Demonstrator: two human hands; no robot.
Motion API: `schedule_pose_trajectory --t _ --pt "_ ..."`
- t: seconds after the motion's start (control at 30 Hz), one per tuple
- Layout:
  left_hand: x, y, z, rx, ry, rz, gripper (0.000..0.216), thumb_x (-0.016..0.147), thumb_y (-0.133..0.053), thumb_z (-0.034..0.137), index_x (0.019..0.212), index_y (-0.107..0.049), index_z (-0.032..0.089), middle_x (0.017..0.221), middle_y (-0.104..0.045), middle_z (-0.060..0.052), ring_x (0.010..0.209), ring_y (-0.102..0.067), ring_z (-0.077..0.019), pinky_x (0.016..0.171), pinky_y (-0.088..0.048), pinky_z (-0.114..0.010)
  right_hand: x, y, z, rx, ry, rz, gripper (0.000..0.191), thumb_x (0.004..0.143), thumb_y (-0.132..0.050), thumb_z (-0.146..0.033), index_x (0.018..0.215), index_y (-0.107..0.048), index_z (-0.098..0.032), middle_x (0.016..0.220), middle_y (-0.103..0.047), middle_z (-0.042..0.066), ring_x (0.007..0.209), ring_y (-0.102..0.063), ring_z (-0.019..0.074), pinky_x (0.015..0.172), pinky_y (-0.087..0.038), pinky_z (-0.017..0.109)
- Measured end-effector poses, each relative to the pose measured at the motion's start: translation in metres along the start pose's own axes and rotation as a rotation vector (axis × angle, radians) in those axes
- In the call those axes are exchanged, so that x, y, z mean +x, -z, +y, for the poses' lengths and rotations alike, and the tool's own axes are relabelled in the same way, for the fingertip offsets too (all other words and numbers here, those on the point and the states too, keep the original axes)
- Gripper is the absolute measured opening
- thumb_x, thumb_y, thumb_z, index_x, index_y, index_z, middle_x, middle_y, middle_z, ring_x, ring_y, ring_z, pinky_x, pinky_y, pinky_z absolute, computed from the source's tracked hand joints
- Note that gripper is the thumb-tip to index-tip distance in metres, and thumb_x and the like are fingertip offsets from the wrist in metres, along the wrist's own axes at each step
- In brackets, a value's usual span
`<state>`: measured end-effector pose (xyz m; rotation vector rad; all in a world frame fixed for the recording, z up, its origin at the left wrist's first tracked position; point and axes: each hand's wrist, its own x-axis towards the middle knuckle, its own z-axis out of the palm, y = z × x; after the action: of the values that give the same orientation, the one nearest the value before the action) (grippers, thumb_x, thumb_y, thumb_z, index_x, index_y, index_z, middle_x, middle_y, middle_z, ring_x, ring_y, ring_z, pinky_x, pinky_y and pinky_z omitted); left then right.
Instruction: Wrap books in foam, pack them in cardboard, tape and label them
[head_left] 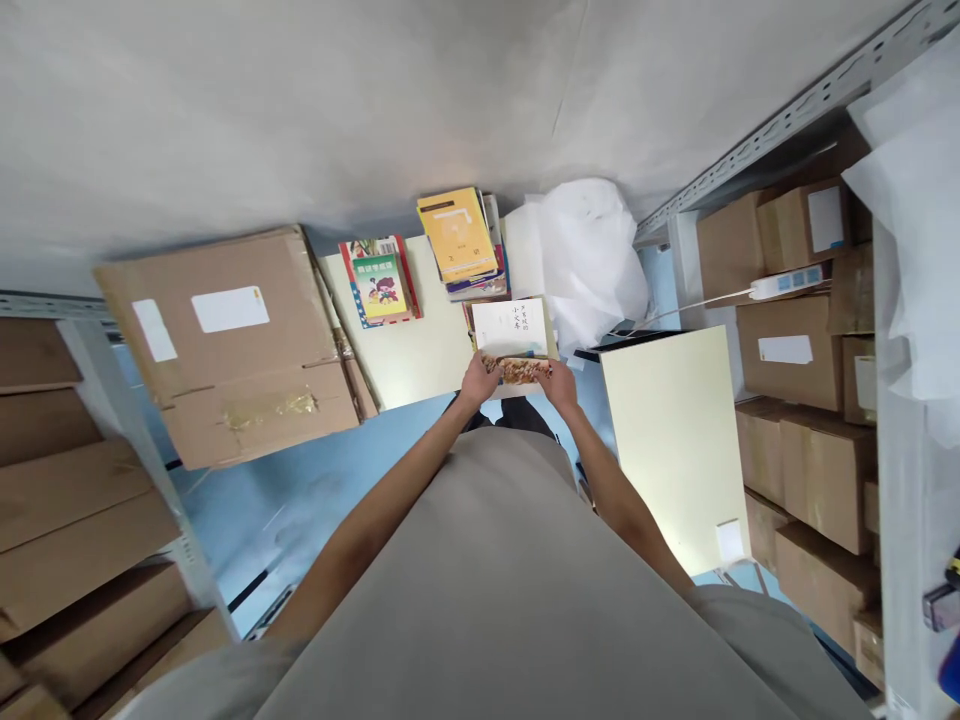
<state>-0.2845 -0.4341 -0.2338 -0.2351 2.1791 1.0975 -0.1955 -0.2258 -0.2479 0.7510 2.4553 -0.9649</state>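
Note:
My left hand (481, 380) and my right hand (559, 383) are closed on opposite ends of a book (519, 371) with a brown, speckled cover, seen steeply foreshortened. They hold it at the table's front edge, close to my body. Just beyond it lies a white-covered book (508, 327) with Chinese characters, on top of other books. Farther back stands a pile topped by a yellow book (459, 235). To the left, a green-covered book (379, 285) rests on a larger, red-edged one. The fingertips beneath the held book are hidden.
A large cardboard box (240, 330) covers the left part of the pale table (442, 350). White foam sheeting (589, 260) is heaped at the right end. A pale cabinet (675, 430) stands to my right. Shelves of cartons flank both sides, with a power strip (789, 282) on the right.

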Motion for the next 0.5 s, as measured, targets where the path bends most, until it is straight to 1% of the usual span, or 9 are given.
schedule_pose_trajectory --t 0.1,0.17,0.27,0.33,0.4,0.5 --pt "-0.014 -0.004 0.008 -0.033 0.065 0.079 0.065 0.087 -0.08 0.024 0.148 -0.062 0.015 0.141 -0.075 -0.021 0.131 -0.073 -0.0363 0.114 -0.058 -0.048 -0.007 -0.002 0.009 -0.016 -0.003 0.006 0.023 0.098 -0.07 -0.034 0.113 -0.078 -0.018 0.121 -0.078 0.017 0.115 -0.072 0.0321 0.101 -0.057 0.04" --pt "-0.023 -0.003 0.011 -0.101 0.098 0.107 0.063 0.085 -0.082 0.026 0.144 -0.065 0.014 0.139 -0.075 -0.02 0.123 -0.076 -0.0338 0.106 -0.062 -0.045 -0.012 -0.001 0.014 0.004 -0.031 -0.01 0.021 0.097 -0.069 -0.033 0.109 -0.078 -0.019 0.119 -0.079 0.016 0.112 -0.073 0.0306 0.1 -0.057 0.038" --pt "-0.034 0.004 0.013 -0.2 0.11 0.056 0.049 0.085 -0.083 0.039 0.126 -0.074 0.014 0.127 -0.08 -0.017 0.108 -0.079 -0.0311 0.095 -0.064 -0.042 -0.02 0.006 0.02 0.104 -0.072 -0.06 0.02 0.097 -0.068 -0.034 0.106 -0.079 -0.02 0.115 -0.082 0.013 0.106 -0.076 0.029 0.098 -0.059 0.038" --pt "-0.039 0.009 0.014 -0.249 0.06 0.007 0.046 0.083 -0.084 0.051 0.112 -0.078 0.016 0.118 -0.082 -0.015 0.102 -0.078 -0.0308 0.092 -0.064 -0.042 -0.027 0.014 0.024 0.221 -0.061 -0.069 0.021 0.097 -0.069 -0.038 0.105 -0.079 -0.022 0.113 -0.085 0.011 0.102 -0.077 0.0286 0.096 -0.06 0.039" --pt "-0.044 0.012 0.018 -0.285 0.001 -0.019 0.053 0.078 -0.086 0.062 0.105 -0.08 0.017 0.112 -0.084 -0.014 0.099 -0.078 -0.0308 0.092 -0.064 -0.044 -0.037 0.026 0.027 0.345 -0.029 -0.045 0.025 0.095 -0.07 -0.044 0.102 -0.079 -0.022 0.11 -0.086 0.01 0.101 -0.077 0.0291 0.095 -0.061 0.041" --pt "-0.048 0.016 0.028 -0.31 -0.083 -0.087 0.065 0.071 -0.088 0.073 0.105 -0.082 0.019 0.109 -0.085 -0.011 0.099 -0.077 -0.0307 0.095 -0.063 -0.045 -0.057 0.044 0.031 0.534 -0.002 0.023 0.036 0.091 -0.073 -0.056 0.098 -0.078 -0.021 0.104 -0.085 0.009 0.097 -0.077 0.0294 0.09 -0.061 0.041"
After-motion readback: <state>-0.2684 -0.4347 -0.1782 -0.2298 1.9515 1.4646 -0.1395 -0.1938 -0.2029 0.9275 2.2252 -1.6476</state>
